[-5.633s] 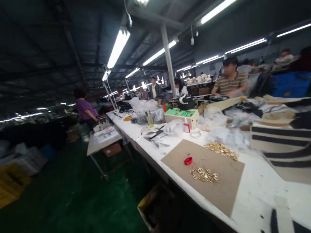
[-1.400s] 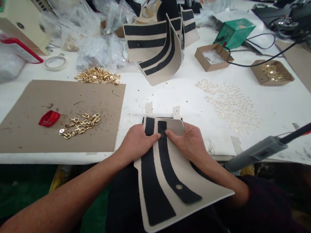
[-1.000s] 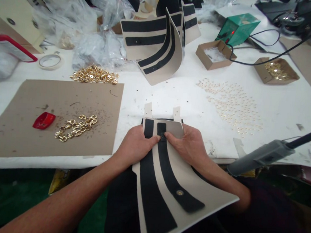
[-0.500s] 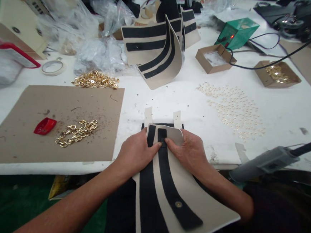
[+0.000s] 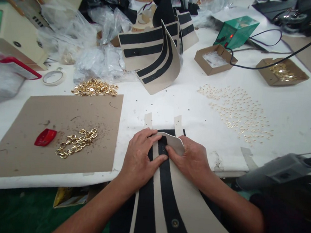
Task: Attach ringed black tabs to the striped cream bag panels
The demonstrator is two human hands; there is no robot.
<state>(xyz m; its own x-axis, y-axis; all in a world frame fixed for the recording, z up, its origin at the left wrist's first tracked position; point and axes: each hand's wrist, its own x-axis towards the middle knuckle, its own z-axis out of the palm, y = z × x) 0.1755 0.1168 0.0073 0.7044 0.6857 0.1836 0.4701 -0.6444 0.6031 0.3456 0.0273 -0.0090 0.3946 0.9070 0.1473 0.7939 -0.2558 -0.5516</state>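
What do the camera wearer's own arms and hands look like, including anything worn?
The left hand and right hand are bare, with no gloves or wristwear visible. The forearms are uncovered; a dark fabric sleeve shows on the right arm.

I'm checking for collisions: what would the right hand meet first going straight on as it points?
The right hand would probably meet the left hand first, across the striped panel; depth is unclear.
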